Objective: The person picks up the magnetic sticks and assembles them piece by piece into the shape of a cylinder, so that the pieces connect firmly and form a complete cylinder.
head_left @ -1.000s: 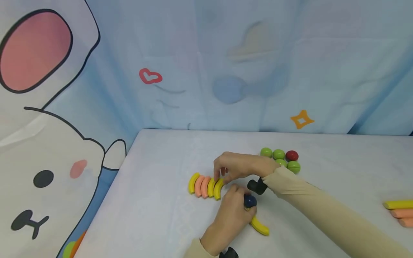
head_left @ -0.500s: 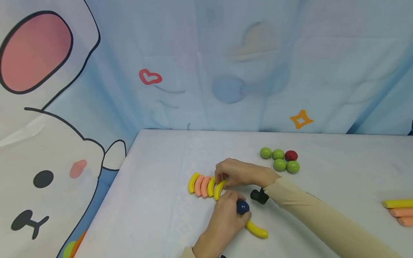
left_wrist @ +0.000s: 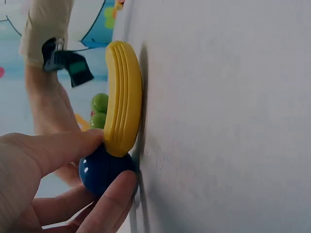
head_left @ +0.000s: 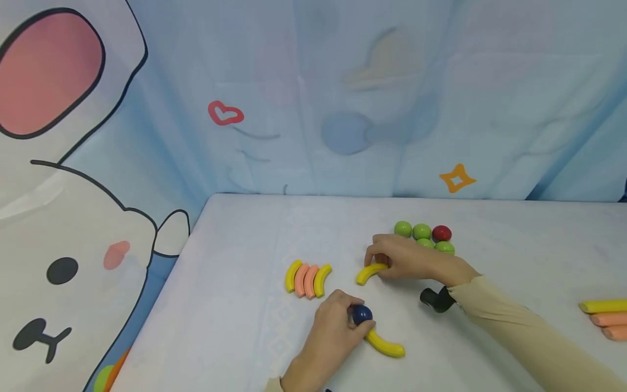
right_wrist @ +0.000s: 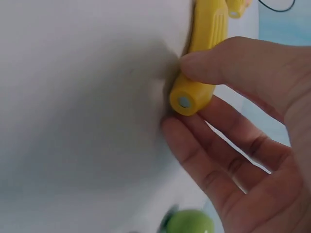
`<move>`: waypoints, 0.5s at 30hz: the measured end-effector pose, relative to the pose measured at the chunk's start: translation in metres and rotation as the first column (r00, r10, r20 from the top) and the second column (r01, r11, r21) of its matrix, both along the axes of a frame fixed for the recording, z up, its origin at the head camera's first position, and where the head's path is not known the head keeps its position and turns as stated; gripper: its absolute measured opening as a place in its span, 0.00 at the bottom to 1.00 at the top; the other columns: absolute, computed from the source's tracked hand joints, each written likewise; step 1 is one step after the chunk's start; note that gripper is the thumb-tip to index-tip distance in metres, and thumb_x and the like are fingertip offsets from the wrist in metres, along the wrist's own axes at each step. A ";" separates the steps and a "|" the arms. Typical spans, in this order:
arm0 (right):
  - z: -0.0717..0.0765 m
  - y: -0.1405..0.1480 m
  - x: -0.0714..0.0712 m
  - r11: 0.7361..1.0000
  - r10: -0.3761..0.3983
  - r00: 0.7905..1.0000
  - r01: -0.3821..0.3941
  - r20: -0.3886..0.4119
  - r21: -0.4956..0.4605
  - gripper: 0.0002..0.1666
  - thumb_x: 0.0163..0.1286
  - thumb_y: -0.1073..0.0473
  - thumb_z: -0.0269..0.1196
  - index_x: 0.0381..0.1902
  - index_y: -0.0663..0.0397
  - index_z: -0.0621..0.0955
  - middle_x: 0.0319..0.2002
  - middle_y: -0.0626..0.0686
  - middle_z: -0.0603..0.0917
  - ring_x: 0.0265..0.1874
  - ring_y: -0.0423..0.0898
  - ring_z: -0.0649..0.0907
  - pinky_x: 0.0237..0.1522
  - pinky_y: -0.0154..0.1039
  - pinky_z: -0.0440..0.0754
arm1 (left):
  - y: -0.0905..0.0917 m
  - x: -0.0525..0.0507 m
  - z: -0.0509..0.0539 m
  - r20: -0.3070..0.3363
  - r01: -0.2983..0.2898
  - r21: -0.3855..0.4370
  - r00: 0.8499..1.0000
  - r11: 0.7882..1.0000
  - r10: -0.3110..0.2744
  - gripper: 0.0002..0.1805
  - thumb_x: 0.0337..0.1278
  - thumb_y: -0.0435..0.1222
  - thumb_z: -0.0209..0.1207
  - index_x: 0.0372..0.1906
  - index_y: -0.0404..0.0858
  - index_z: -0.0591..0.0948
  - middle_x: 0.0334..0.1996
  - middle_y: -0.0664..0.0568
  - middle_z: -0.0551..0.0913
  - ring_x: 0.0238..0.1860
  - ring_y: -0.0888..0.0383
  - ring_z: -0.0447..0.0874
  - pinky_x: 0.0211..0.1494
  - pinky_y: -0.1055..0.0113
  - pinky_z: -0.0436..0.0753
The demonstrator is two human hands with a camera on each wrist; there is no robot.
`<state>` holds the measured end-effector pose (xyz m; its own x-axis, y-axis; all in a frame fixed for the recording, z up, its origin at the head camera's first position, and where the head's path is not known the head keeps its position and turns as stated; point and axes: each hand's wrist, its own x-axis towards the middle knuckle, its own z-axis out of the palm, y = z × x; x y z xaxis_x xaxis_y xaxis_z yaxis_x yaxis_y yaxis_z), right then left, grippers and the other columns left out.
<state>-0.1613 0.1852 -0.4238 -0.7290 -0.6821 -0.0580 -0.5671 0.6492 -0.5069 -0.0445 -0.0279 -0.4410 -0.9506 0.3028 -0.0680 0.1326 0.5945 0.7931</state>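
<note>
My left hand (head_left: 333, 329) pinches a glossy blue ball (head_left: 362, 314) between thumb and fingers. A yellow curved stick (head_left: 388, 346) touches that ball; in the left wrist view, my thumb lies where the grooved stick (left_wrist: 124, 97) meets the blue ball (left_wrist: 104, 170). Farther back, my right hand (head_left: 409, 258) pinches another yellow curved stick (head_left: 368, 273) by one end. The right wrist view shows a grey disc set in the end of this stick (right_wrist: 192, 97). To the left lie curved sticks in a row, pink ones (head_left: 309, 281) between two yellow ones (head_left: 320, 280).
Behind my right hand sit several green balls (head_left: 403, 228) and one red ball (head_left: 442, 233). A yellow straight stick (head_left: 604, 306) and pink sticks (head_left: 609, 319) lie at the right edge. A printed curtain (head_left: 313, 98) hangs behind the white table (head_left: 235, 316).
My right hand has pulled the rightmost yellow curved stick out of the row, moving it to the right. My left hand, with the blue ball and its stick, has shifted slightly left.
</note>
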 end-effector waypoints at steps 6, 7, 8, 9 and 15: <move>0.002 0.015 0.006 0.999 -0.032 0.999 0.032 0.000 -0.001 0.13 0.61 0.68 0.75 0.39 0.46 0.87 0.31 0.42 0.75 0.31 0.38 0.74 0.35 0.32 0.79 | 0.000 -0.004 -0.002 -0.033 -0.073 0.043 0.997 0.996 0.074 0.18 0.48 0.35 0.81 0.42 0.35 0.87 0.34 0.57 0.79 0.34 0.67 0.76 0.37 0.75 0.79; 0.002 0.016 0.007 1.000 -0.031 1.000 0.031 0.001 -0.003 0.13 0.61 0.68 0.75 0.39 0.46 0.87 0.31 0.41 0.75 0.31 0.39 0.74 0.36 0.32 0.80 | 0.000 -0.005 -0.002 -0.032 -0.079 0.048 0.996 0.996 0.081 0.18 0.47 0.35 0.82 0.42 0.36 0.86 0.34 0.57 0.79 0.35 0.66 0.77 0.38 0.75 0.80; 0.002 0.015 0.008 1.000 -0.028 1.000 0.028 0.002 -0.005 0.12 0.61 0.68 0.75 0.38 0.46 0.87 0.31 0.41 0.76 0.31 0.39 0.75 0.36 0.32 0.80 | 0.000 -0.005 -0.003 -0.032 -0.082 0.051 0.996 0.995 0.083 0.18 0.47 0.35 0.82 0.41 0.36 0.86 0.34 0.57 0.80 0.35 0.66 0.77 0.38 0.75 0.80; 0.002 0.014 0.008 1.000 -0.024 1.000 0.024 0.008 -0.007 0.12 0.61 0.67 0.75 0.37 0.46 0.87 0.32 0.41 0.76 0.32 0.39 0.75 0.36 0.32 0.80 | 0.001 -0.006 -0.003 -0.030 -0.083 0.050 0.996 0.995 0.085 0.18 0.46 0.36 0.82 0.41 0.36 0.86 0.34 0.57 0.80 0.35 0.66 0.78 0.39 0.75 0.80; 0.002 0.006 0.011 1.000 0.018 0.998 -0.017 0.053 -0.027 0.12 0.62 0.67 0.76 0.37 0.45 0.86 0.32 0.39 0.77 0.32 0.38 0.76 0.38 0.33 0.81 | 0.003 -0.011 -0.005 -0.010 -0.094 0.061 0.995 0.994 0.095 0.18 0.45 0.37 0.82 0.39 0.36 0.87 0.33 0.57 0.82 0.32 0.68 0.78 0.37 0.76 0.80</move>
<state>-0.1506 0.1912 -0.4221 -0.7134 -0.6964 -0.0787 -0.5497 0.6256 -0.5536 -0.0551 -0.0254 -0.4458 -0.9759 0.2145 -0.0396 0.0886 0.5560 0.8265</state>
